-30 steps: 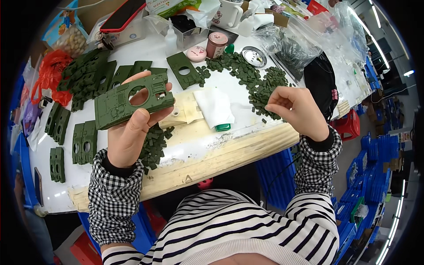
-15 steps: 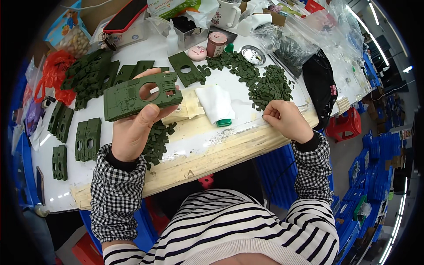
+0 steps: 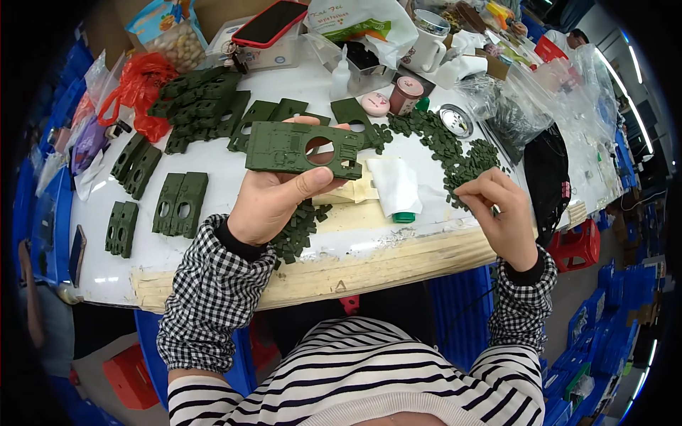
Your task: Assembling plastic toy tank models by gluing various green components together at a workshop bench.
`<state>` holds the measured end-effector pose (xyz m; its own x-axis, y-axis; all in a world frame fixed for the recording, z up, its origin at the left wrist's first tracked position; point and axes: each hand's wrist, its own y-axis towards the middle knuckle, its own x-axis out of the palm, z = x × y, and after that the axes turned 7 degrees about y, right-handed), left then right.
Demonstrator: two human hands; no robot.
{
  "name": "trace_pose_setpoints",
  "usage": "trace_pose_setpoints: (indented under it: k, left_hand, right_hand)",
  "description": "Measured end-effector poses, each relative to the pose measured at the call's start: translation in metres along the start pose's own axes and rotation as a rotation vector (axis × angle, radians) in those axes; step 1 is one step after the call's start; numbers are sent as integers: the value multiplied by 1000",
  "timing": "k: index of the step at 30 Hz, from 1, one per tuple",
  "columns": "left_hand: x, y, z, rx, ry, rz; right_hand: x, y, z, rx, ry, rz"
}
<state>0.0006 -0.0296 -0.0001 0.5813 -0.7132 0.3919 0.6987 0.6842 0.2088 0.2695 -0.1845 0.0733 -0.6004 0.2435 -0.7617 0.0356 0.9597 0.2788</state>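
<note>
Your left hand gripped the green plastic shell between thumb and fingers, holding it over the middle of the worktop. Your right hand hung at the nearer end of the large pile of small green pieces, thumb and fingertips drawn close; whether they pinched a piece, you could not tell from this view. If your left thumb eased, the shell could probably have slipped; your left sleeve, close to the smaller heap, might have brushed pieces over the worktop's near edge. A careless sweep of the right fingers could likewise have scattered the large pile. At the far left corner, a clear-fronted bag held pale, nut-like lumps. Along the far edge, a clear bin held something black, and a white mug hid its contents. Toward the far right corner, a clear bag held dark bits.
</note>
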Motion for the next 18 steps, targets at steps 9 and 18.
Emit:
trace_pose_setpoints:
  k: [9,18]
  left_hand:
    - [-5,4,8,-15,-40,72]
    - [-5,6,7,-58,-12,131]
  right_hand:
    - [28,89,-58,-280,411,-100]
    - [70,103,-30,-55,827,-145]
